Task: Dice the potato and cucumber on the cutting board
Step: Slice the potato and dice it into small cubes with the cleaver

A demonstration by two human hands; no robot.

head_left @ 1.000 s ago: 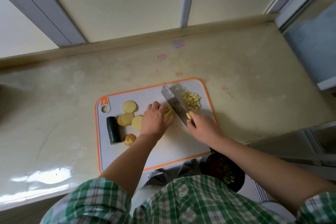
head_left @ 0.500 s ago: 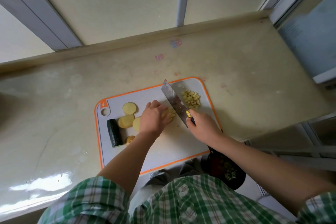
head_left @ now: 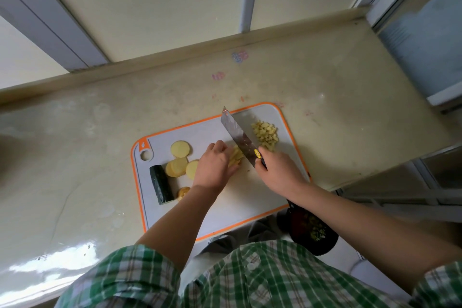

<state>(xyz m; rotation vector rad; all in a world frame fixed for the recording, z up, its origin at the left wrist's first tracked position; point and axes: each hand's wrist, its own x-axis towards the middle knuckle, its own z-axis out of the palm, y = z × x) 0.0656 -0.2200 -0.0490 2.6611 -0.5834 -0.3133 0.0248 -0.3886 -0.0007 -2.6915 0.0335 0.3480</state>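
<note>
A grey plastic cutting board with an orange rim [head_left: 250, 197] lies on the pale beige tabletop [head_left: 337, 97], its near edge partly covered by the person's forearms. At the board's middle sit pale yellow potato strips [head_left: 236, 156], mostly hidden under the left hand [head_left: 213, 170], which lies palm down with fingers curled, pressing them in place; how many strips there are cannot be made out. Just right of them, the right hand [head_left: 277, 172] is closed around the handle of a broad steel cleaver [head_left: 238, 136]; the handle itself is hidden inside the fist, and the blade slants toward the far left with its edge at the strips. A heap of small diced potato cubes [head_left: 265, 134] lies on the far right of the board, too many and too small to count. Left of the left hand are round potato slices [head_left: 180, 149]: one lies alone farther back, two or three overlap nearer, and another is half hidden by the wrist. A brownish potato end piece [head_left: 183, 192] lies near them. One dark green cucumber piece [head_left: 161, 184], cut at its near end, lies at the board's left side. Below the tabletop's edge, under the right forearm, a dark round bowl [head_left: 312, 232] holds yellowish bits, partly covered and hard to identify. A green plaid shirt [head_left: 250, 277] fills the near edge.
</note>
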